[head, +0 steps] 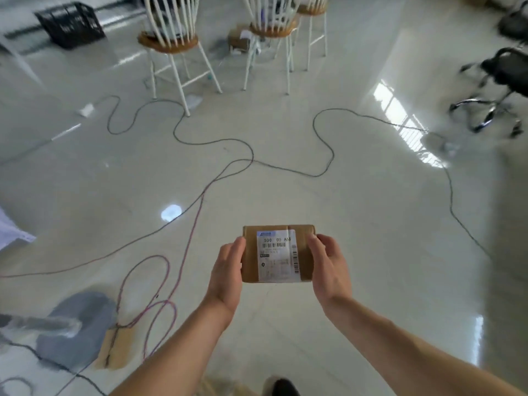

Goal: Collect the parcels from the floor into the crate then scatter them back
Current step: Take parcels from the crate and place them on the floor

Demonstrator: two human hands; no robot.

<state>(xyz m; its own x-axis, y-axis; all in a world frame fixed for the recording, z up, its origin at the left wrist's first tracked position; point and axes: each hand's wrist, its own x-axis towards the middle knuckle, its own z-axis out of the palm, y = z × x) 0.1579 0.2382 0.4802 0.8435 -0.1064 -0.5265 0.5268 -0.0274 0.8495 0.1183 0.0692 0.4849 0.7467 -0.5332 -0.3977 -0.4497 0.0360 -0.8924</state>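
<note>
Both hands were on one brown parcel [278,255] in my head view: the left hand [228,270] gripped its left edge and the right hand [328,267] its right edge, fingers curled round the sides. I saw it held above the glossy floor [357,224], label up. A black crate [71,24] stood well apart at upper left, beyond looping cables [228,141] and white stools [171,44].

Both hands on one brown parcel [278,254] with white label, left hand [227,274] and right hand [328,267] gripping its sides above the floor [357,224]. Black crate [70,25] far back left, cables [228,167] strewn between.
</note>
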